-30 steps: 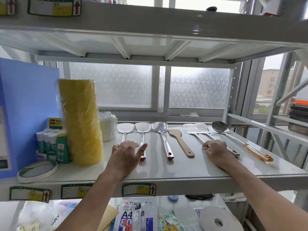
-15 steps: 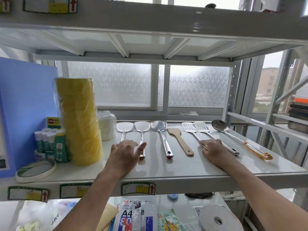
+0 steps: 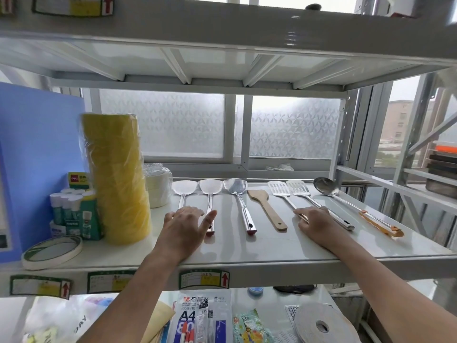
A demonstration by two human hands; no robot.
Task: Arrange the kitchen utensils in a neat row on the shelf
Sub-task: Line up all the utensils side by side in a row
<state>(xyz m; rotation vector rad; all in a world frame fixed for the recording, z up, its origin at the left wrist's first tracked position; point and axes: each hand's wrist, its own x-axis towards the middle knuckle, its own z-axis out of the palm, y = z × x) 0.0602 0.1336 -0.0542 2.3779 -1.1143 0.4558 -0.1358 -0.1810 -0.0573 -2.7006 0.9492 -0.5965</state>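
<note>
Seven utensils lie across the middle of the frame on the shelf (image 3: 247,251), heads toward the window. The left hand (image 3: 184,225) lies flat, fingers straight, over the first spatula (image 3: 185,187), its thumb against the second spatula (image 3: 210,187). Right of centre, the right hand (image 3: 315,222) bends its fingers over the slotted turner (image 3: 279,188); whether it pinches or only presses, I cannot tell. The ladle (image 3: 325,186) at the right end slants off line. These look like stiff, slick steel, light enough to slide, so nudge them by the handle ends. A yellow tape stack (image 3: 116,174) stands at the left.
</note>
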